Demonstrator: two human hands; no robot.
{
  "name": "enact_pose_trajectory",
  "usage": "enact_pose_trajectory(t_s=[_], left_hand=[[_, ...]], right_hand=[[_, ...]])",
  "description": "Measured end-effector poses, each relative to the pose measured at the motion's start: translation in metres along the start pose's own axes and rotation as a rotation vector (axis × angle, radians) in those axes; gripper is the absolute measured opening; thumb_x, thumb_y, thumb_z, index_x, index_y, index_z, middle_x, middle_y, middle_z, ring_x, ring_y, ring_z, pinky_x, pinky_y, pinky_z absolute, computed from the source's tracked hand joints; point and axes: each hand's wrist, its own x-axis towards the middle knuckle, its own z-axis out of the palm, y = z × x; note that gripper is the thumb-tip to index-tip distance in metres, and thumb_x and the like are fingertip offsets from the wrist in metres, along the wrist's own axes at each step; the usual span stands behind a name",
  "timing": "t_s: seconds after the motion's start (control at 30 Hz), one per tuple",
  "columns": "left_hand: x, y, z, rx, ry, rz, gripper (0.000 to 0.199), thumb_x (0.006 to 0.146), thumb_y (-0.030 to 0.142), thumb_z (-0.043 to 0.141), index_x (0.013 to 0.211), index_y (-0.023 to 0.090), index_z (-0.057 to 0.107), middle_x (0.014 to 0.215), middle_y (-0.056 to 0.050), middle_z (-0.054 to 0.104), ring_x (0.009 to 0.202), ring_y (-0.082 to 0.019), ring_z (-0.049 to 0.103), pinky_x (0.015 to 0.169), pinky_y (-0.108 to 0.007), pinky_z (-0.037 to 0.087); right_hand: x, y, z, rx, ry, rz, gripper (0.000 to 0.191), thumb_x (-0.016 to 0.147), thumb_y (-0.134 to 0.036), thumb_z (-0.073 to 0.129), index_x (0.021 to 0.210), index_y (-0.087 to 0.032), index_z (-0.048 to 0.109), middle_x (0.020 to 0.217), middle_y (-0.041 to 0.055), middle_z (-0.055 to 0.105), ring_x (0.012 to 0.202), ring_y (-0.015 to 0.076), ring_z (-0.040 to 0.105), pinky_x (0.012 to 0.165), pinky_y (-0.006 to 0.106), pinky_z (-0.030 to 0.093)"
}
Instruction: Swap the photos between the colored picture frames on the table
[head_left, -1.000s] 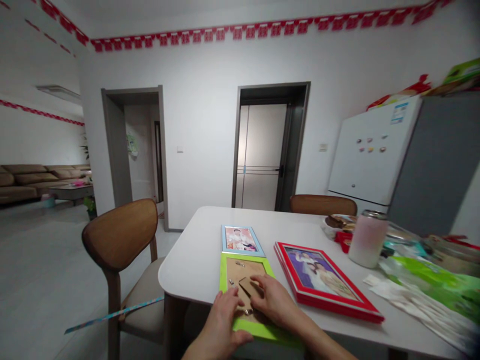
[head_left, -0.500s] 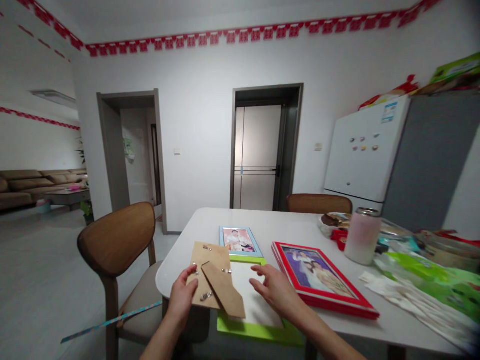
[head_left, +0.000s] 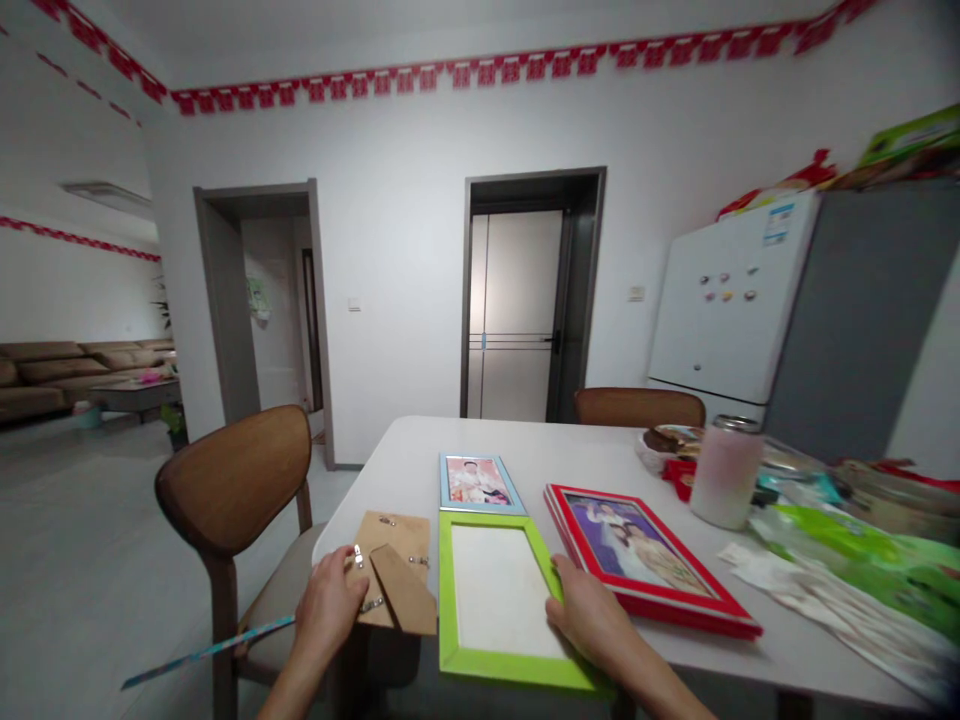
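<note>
My left hand (head_left: 330, 600) grips the left edge of a brown picture-frame backing board (head_left: 401, 535), which has metal clips and a fold-out stand leg facing up. It lies low by the table's front left edge. Beside it is a green picture frame (head_left: 448, 590) with a white sheet (head_left: 495, 590) inside its border. My right hand (head_left: 596, 615) holds this frame's right side, the fingers curled at the edge. Just behind sits a light blue frame (head_left: 480, 482) with a photo. To the right, red picture frames (head_left: 652, 600) are stacked, the top one showing a photo of two people.
On the white table (head_left: 420, 440), a pink-white tumbler (head_left: 726, 475), white gloves (head_left: 802, 590) and a green package (head_left: 862, 550) crowd the right side. One wooden chair (head_left: 240, 480) stands at the left, another (head_left: 637, 407) at the far side. A patterned strip (head_left: 210, 650) sticks out near the left chair.
The backing board has moved left and down in my left hand, off the green frame, uncovering it. My right hand has come down from above the white sheet onto the frame's right edge.
</note>
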Motion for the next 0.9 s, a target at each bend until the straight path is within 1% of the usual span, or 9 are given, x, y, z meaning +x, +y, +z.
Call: enact_pose_trajectory(t_s=[0.07, 0.13, 0.2, 0.27, 0.33, 0.47, 0.57, 0.77, 0.9], left_hand=[[-0.003, 0.001, 0.001, 0.083, 0.014, 0.019, 0.037, 0.067, 0.017, 0.051, 0.104, 0.016, 0.048, 0.109, -0.007, 0.051, 0.107, -0.025, 0.04, 0.091, -0.037, 0.028], [-0.005, 0.005, 0.002, 0.139, 0.024, 0.033, 0.036, 0.069, 0.016, 0.048, 0.105, 0.017, 0.047, 0.114, -0.007, 0.049, 0.11, -0.025, 0.037, 0.091, -0.038, 0.028], [-0.009, 0.016, 0.005, 0.161, 0.058, 0.086, 0.036, 0.07, 0.014, 0.045, 0.106, 0.017, 0.047, 0.117, -0.007, 0.047, 0.111, -0.023, 0.036, 0.092, -0.038, 0.027], [-0.019, 0.037, 0.012, 0.117, 0.09, 0.193, 0.036, 0.071, 0.012, 0.043, 0.106, 0.016, 0.047, 0.117, -0.007, 0.048, 0.11, -0.02, 0.038, 0.095, -0.036, 0.027], [-0.036, 0.067, 0.023, -0.019, 0.036, 0.319, 0.037, 0.07, 0.014, 0.044, 0.107, 0.015, 0.048, 0.115, -0.008, 0.049, 0.111, -0.018, 0.039, 0.097, -0.035, 0.026], [-0.074, 0.129, 0.045, -0.227, -0.227, 0.505, 0.059, 0.059, 0.028, 0.064, 0.113, 0.016, 0.045, 0.125, -0.01, 0.042, 0.115, -0.024, 0.034, 0.098, -0.038, 0.027], [-0.086, 0.155, 0.051, -0.256, -0.276, 0.594, 0.066, 0.056, 0.03, 0.069, 0.115, 0.017, 0.044, 0.126, -0.011, 0.041, 0.114, -0.025, 0.035, 0.097, -0.04, 0.029], [-0.078, 0.161, 0.044, -0.196, -0.221, 0.674, 0.05, 0.065, 0.023, 0.06, 0.112, 0.013, 0.046, 0.117, -0.011, 0.048, 0.106, -0.024, 0.043, 0.092, -0.038, 0.035], [-0.073, 0.156, 0.039, -0.156, -0.139, 0.741, 0.039, 0.069, 0.011, 0.043, 0.108, 0.016, 0.048, 0.098, -0.007, 0.056, 0.092, -0.019, 0.05, 0.083, -0.034, 0.042]], right_hand=[[0.001, 0.002, -0.002, 0.075, 0.034, 0.012, 0.053, 0.063, -0.014, 0.043, 0.114, -0.002, 0.04, 0.102, 0.021, 0.056, 0.092, 0.0246, 0.054, 0.077, 0.03, 0.038], [0.001, 0.002, -0.005, 0.221, 0.037, 0.046, 0.058, 0.062, -0.014, 0.043, 0.118, -0.002, 0.036, 0.103, 0.02, 0.056, 0.086, 0.0222, 0.057, 0.075, 0.029, 0.04], [-0.001, -0.001, -0.009, 0.465, -0.016, 0.104, 0.06, 0.063, -0.015, 0.04, 0.122, -0.005, 0.031, 0.095, 0.0155, 0.06, 0.07, 0.0176, 0.059, 0.065, 0.027, 0.042], [-0.005, -0.008, -0.016, 0.75, -0.091, 0.173, 0.064, 0.065, -0.017, 0.037, 0.127, -0.009, 0.024, 0.081, 0.0086, 0.064, 0.053, 0.0138, 0.057, 0.054, 0.025, 0.043], [-0.009, -0.017, -0.024, 0.979, -0.128, 0.232, 0.068, 0.065, -0.02, 0.039, 0.13, -0.013, 0.018, 0.07, 0.0035, 0.065, 0.045, 0.0126, 0.055, 0.048, 0.024, 0.042], [-0.015, -0.033, -0.039, 1.207, -0.113, 0.238, 0.076, 0.062, -0.022, 0.048, 0.131, -0.017, 0.018, 0.065, 0.0007, 0.064, 0.045, 0.013, 0.055, 0.047, 0.025, 0.043], [-0.017, -0.037, -0.045, 1.311, -0.105, 0.179, 0.078, 0.059, -0.019, 0.055, 0.129, -0.02, 0.021, 0.062, -0.0019, 0.062, 0.047, 0.0129, 0.055, 0.048, 0.025, 0.043], [-0.015, -0.036, -0.045, 1.39, -0.115, 0.11, 0.083, 0.059, -0.025, 0.063, 0.129, -0.022, 0.018, 0.052, -0.0064, 0.053, 0.044, 0.0121, 0.052, 0.046, 0.024, 0.042], [-0.008, -0.03, -0.038, 1.284, -0.125, 0.103, 0.084, 0.06, -0.025, 0.06, 0.131, -0.019, 0.014, 0.057, -0.0042, 0.056, 0.045, 0.0122, 0.052, 0.044, 0.023, 0.041]])
